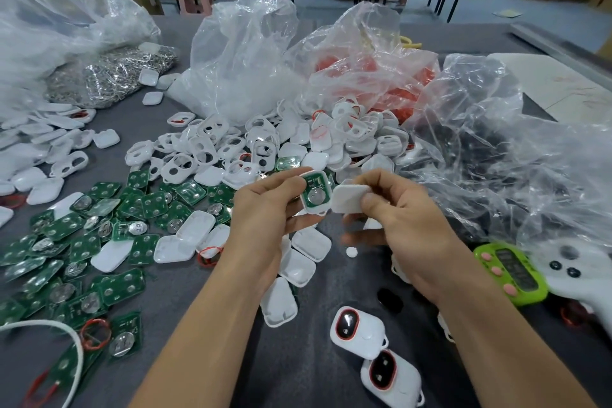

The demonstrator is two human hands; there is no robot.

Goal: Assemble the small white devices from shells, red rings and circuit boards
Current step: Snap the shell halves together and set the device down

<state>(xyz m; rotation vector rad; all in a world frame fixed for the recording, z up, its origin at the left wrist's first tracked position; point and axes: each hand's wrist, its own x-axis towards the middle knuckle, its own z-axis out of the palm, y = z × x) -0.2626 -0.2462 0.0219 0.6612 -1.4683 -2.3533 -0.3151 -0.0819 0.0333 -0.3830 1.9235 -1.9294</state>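
1. The bench (172, 43) carried everything: clear bags at the back, a heap of white front shells (231, 149) mid-bench, and green circuit boards (82, 242) spread to your left.
2. Your left hand (265, 209) was closed in a pinch around a half-built device (316, 194), an open white shell with a green board and its coin cell seated face up, raised above the bench.
3. Your right hand (404, 228) pinched a white back shell (351, 199) by its edges, thumb over the near rim, just beside the open half.
4. Both halves looked light, thin and stiff, probably smooth enough to slip, so gripping the rims rather than the flat faces seemed wise. The board likely sat loose until capped; tilting it could tip it out.
5. Two finished devices (359, 331) with red-ringed windows lay near your right forearm.
6. The red rings (96, 333) looked thin and floppy, best lifted by the loop itself.
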